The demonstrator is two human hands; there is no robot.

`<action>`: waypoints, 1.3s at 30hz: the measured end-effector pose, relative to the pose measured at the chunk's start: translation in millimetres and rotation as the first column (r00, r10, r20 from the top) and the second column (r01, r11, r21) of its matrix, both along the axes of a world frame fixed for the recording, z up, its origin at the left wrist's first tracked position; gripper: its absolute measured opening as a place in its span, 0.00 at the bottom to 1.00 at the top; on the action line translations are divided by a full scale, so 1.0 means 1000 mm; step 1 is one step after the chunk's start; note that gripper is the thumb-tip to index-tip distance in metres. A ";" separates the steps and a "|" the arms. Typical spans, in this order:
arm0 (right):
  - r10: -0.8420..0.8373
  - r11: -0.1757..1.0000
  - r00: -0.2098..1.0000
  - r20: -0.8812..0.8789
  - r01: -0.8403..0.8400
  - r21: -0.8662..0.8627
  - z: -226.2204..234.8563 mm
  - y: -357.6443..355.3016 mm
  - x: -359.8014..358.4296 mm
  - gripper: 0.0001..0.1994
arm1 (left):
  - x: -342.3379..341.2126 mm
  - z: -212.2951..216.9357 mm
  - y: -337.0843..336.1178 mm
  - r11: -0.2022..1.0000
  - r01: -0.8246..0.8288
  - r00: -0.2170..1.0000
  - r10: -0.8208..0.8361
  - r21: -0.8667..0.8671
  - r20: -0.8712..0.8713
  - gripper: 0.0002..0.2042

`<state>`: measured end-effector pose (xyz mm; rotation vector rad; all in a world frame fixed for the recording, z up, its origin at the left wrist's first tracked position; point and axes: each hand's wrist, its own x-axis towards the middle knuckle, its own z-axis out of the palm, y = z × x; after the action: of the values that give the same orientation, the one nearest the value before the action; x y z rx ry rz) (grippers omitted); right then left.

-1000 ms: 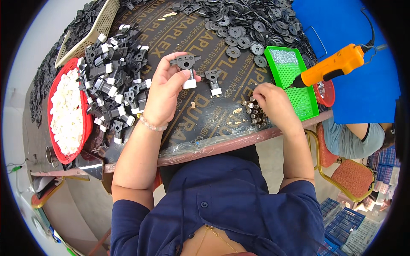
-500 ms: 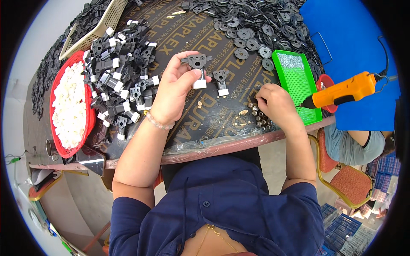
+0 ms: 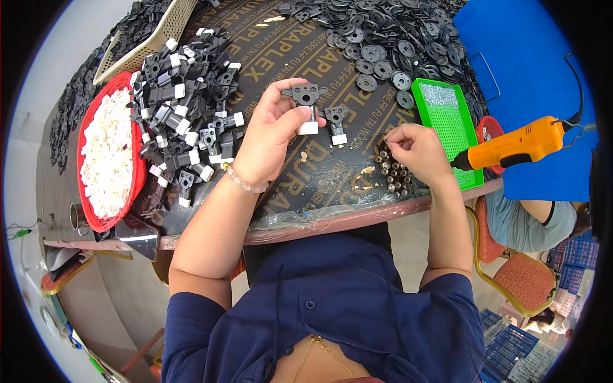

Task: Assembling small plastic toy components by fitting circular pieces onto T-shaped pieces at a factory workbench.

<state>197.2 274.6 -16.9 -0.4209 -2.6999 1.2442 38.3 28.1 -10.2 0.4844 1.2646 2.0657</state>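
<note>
While the left hand (image 3: 276,132) squeezes a black part (image 3: 315,98) in its grip | right hand (image 3: 423,153) curls by metal bits (image 3: 394,173) | its grip: can't tell

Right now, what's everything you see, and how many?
Held part: one, black-white, left hand
Similar parts: many, black-white, left, centre
Basket: one, red, left
Chips: many, white, inside basket
Crate: one, beige, left
Discs: many, black, right
Metal pieces: many, silvery, by right hand
Tray: one, green, right
Power tool: one, orange, right
Bowl: one, red, right
Panel: one, blue, right
Table: one, dark, centre
Co-worker: one, grey sleeve, right
Chairs: several, reddish, both sides
Left hand: one, bare, centre
Right hand: one, bare, right
</note>
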 end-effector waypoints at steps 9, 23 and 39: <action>0.029 0.997 0.995 0.093 -0.022 -0.076 0.016 0.002 -0.021 0.02 | 0.003 0.002 0.002 0.999 0.037 0.999 -0.035 -0.031 0.040 0.22; 0.261 0.965 0.939 -0.223 -0.250 0.078 0.063 -0.059 -0.086 0.04 | 0.000 -0.011 0.005 0.994 0.107 0.993 -0.106 -0.007 0.048 0.24; -0.028 0.740 0.999 0.043 -0.008 0.672 0.044 0.019 -0.133 0.08 | -0.014 -0.017 0.005 0.997 -0.030 0.952 0.050 -0.071 0.301 0.13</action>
<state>63.9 293.3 27.1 -0.3568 -2.9246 0.1736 24.0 32.8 -27.1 0.1051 1.1606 2.0312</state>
